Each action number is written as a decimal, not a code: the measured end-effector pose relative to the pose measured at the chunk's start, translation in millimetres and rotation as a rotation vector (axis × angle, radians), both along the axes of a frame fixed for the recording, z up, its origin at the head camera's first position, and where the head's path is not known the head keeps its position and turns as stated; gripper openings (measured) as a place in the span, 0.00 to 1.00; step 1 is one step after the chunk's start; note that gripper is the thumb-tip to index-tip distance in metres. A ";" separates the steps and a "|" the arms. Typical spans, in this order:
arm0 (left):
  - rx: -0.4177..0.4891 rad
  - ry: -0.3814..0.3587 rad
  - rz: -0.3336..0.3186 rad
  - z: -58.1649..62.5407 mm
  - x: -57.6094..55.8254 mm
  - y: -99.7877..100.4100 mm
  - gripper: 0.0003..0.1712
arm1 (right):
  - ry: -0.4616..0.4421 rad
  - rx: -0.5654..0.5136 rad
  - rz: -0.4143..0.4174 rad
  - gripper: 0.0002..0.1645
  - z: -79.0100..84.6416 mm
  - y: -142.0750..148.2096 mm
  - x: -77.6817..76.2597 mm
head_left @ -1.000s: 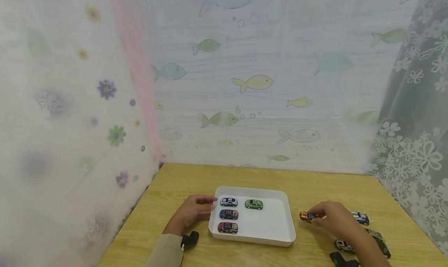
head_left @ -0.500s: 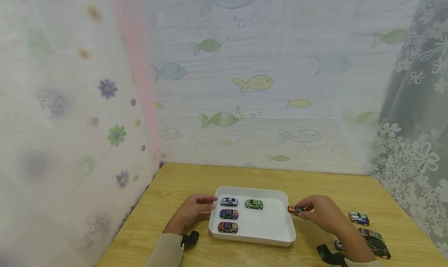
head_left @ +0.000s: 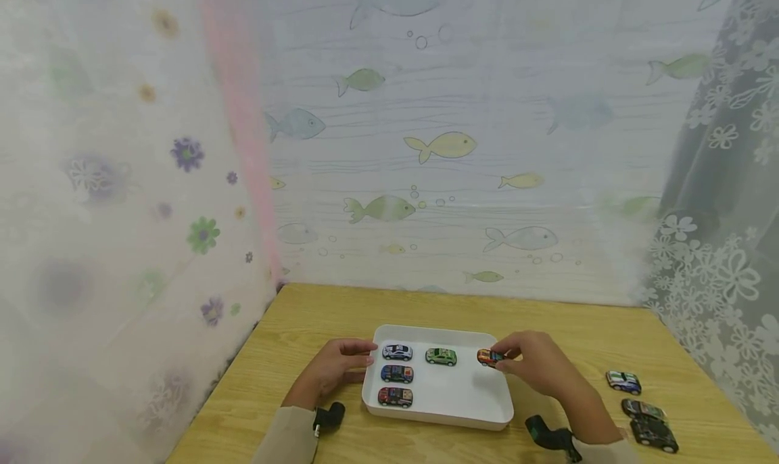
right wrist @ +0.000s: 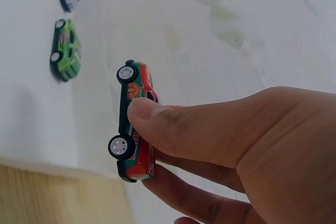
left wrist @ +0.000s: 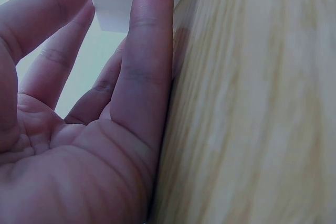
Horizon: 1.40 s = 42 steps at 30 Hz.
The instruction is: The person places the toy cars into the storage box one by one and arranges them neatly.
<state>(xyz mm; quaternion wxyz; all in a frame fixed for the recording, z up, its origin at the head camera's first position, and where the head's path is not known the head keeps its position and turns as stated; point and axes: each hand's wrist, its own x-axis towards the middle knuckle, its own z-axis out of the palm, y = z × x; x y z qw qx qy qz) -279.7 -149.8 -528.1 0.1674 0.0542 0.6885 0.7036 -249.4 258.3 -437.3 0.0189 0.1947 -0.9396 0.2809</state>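
Observation:
A red-and-green toy car [right wrist: 137,119] is pinched between thumb and fingers of my right hand [head_left: 538,364], over the right part of the white tray [head_left: 438,420]. In the right wrist view its wheels face left and its side shows. Against the tray's left wall rests my left hand [head_left: 341,366], its fingers [left wrist: 142,51] fairly straight. Inside the tray stand a white-and-blue toy car [head_left: 397,352], a blue toy car [head_left: 397,373] and a red toy car [head_left: 395,397] in a left column. A green toy car [head_left: 441,356] stands to the right of the top one.
On the wooden table [head_left: 328,308], right of the tray, lie a white, green and blue toy car [head_left: 623,382], a dark green toy car [head_left: 643,410] and a black toy car [head_left: 654,435]. A fish-print curtain [head_left: 450,180] hangs behind the table.
My right hand has carried the red-and-green toy car leftward from the table, across the tray's right rim, to above the tray. My left hand has stayed at the tray's left side.

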 end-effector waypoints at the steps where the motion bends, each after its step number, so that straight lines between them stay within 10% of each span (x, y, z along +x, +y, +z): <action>1: -0.003 0.000 0.000 -0.1 0.1 -0.1 0.25 | 0.000 0.000 0.002 0.12 0.7 -2.3 -0.5; 42: -0.001 0.006 -0.002 0.7 -0.3 0.6 0.25 | -0.047 -0.050 0.087 0.10 -41.0 -58.6 -13.3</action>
